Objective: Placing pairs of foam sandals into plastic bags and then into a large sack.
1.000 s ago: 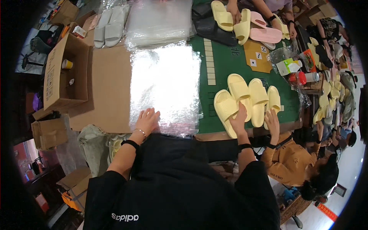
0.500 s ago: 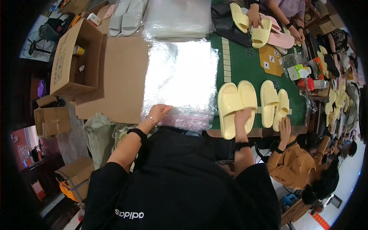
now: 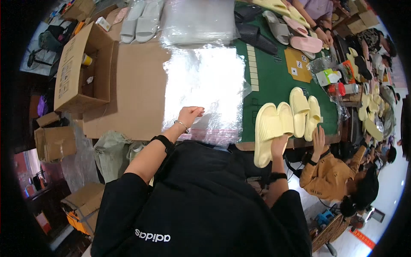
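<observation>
While a pale yellow foam slipper pair (image 3: 270, 128) is clamped by the right hand (image 3: 279, 144) at centre right, the clear plastic bag stack (image 3: 204, 88) is pinched by the left hand (image 3: 189, 115); nothing is bagged yet.

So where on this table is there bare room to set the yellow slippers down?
Bare green mat lies between the clear bag stack and the second yellow pair. Flat cardboard left of the bags is also bare. The far edge, with grey and pink slippers, and the right side, with bottles, are crowded.

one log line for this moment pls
left hand on clear bags | right hand holding pale yellow slippers | second yellow pair beside | green table
</observation>
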A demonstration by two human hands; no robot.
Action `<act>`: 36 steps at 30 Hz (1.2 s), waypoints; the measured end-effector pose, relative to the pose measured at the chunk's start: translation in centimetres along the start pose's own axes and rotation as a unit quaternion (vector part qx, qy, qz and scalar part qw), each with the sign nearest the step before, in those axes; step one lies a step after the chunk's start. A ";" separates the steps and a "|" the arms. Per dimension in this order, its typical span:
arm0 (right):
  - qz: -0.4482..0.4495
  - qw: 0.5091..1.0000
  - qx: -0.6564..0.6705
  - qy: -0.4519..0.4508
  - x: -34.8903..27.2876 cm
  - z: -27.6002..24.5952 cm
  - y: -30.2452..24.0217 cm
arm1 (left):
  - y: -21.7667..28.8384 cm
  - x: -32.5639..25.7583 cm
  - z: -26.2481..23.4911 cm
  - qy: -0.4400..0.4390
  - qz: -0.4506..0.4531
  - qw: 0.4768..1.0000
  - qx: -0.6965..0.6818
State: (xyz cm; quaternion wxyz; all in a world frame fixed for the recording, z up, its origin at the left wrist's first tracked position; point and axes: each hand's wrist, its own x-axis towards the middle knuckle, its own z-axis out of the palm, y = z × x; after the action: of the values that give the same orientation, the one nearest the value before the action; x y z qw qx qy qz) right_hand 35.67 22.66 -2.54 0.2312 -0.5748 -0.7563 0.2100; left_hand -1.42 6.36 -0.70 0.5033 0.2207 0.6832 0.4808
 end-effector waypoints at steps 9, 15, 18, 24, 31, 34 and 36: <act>-0.091 0.944 0.194 -0.249 -2.6 -6.0 -11.5 | -0.5 1.7 4.0 -0.061 0.019 0.991 0.119; -0.241 0.947 -0.088 -0.195 -2.8 -0.6 -11.5 | 2.0 0.3 4.6 -0.030 0.175 0.961 0.213; -0.236 0.940 -0.170 -0.177 -1.7 0.2 -13.6 | 3.5 -1.1 4.9 -0.039 0.298 0.896 0.326; -0.273 0.932 -0.193 -0.136 1.4 3.9 -17.0 | 7.4 -4.6 6.4 -0.103 0.332 0.853 0.390; -0.229 0.949 -0.060 -0.208 4.0 6.5 -20.5 | 9.1 -5.9 3.0 0.107 0.330 0.834 0.429; -0.212 0.947 -0.007 -0.240 3.8 6.3 -19.7 | 7.5 -5.5 -0.6 0.189 0.316 0.823 0.433; -0.223 0.949 0.016 -0.222 3.3 5.7 -19.6 | 6.9 -5.9 -2.0 0.179 0.317 0.810 0.460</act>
State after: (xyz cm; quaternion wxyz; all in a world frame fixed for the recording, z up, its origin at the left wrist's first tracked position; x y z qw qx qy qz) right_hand 16.37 20.60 4.68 0.1075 -0.3270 -0.8938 0.2875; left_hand -2.12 3.86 8.21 0.0315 0.5407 0.7946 0.2744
